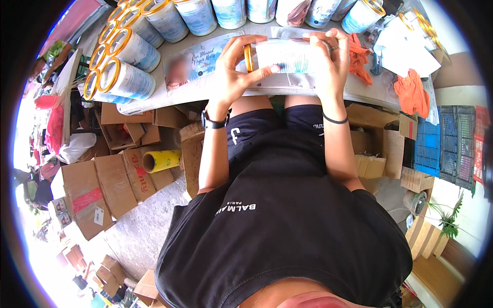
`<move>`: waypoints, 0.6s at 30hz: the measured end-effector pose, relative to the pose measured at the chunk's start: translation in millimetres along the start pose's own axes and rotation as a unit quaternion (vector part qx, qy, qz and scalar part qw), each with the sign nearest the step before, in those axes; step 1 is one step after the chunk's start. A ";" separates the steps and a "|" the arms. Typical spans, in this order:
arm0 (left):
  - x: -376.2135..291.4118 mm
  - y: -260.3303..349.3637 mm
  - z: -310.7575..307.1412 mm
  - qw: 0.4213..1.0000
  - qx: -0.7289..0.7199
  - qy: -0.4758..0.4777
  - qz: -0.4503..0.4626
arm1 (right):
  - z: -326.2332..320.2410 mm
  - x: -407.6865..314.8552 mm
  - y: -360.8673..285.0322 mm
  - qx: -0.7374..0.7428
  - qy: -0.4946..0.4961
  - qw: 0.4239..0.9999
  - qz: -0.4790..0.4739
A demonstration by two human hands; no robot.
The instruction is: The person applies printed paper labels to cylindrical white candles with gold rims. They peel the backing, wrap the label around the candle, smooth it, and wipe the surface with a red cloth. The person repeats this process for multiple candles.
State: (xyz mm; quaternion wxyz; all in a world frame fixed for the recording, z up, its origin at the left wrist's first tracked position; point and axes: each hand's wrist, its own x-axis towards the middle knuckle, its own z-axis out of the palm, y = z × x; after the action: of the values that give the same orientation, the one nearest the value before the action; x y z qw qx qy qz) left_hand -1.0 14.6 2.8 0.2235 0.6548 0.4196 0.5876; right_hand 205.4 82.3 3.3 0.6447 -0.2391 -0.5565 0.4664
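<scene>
A clear cylindrical container point(287, 57) with a gold rim lies sideways between my hands, just above the table's front edge. A white and pale blue printed label is around it. My left hand point(238, 63) grips the gold-rimmed end, its thumb resting along the label. At the other end, the fingers and thumb of my right hand point(333, 56) close on the container. A flat printed label sheet point(210, 54), blue with writing and a picture, lies on the table left of my left hand. Clear plastic film point(296, 81) shows beneath the container.
Gold-rimmed, labelled containers point(133, 48) stand in rows along the left and far side of the table point(173, 98). Orange cloths point(412, 94), white papers point(406, 50) and gold rings point(425, 29) are at the right. Below are cardboard boxes point(115, 183), a yellow roll point(161, 161) and plastic crates point(456, 144).
</scene>
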 end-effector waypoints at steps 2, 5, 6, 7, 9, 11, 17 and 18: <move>5.2 -9.5 2.3 0.999 0.037 0.007 0.001 | -1.5 5.5 9.3 0.007 0.003 1.000 0.012; 12.0 -18.5 7.6 0.999 0.033 0.011 -0.019 | -5.2 11.1 18.7 -0.040 0.017 0.999 -0.004; 12.6 -19.6 8.3 0.999 0.027 0.006 -0.034 | -6.3 10.8 20.6 -0.040 0.023 0.999 0.002; 13.3 -20.2 8.3 0.999 0.021 0.001 -0.047 | -7.3 10.1 21.8 -0.041 0.030 0.999 0.007; 11.9 -19.9 7.6 0.999 0.021 -0.007 -0.044 | -8.5 7.6 23.4 -0.036 0.042 0.998 0.026; 8.8 -18.6 5.4 0.998 0.041 -0.017 -0.044 | -8.1 5.2 24.8 -0.029 0.056 0.996 0.059; 8.7 -18.0 3.7 0.997 0.042 -0.028 -0.053 | -7.2 1.3 24.8 -0.030 0.063 0.995 0.075; 9.7 -18.4 4.8 0.997 0.051 -0.021 -0.046 | -6.9 2.5 24.9 -0.030 0.057 0.996 0.066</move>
State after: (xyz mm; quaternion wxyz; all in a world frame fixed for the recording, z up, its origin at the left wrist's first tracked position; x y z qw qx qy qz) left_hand -2.1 33.5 -7.0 0.2249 0.6574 0.4738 0.5411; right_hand 203.4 97.1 -17.9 0.6358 -0.3210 -0.5151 0.4768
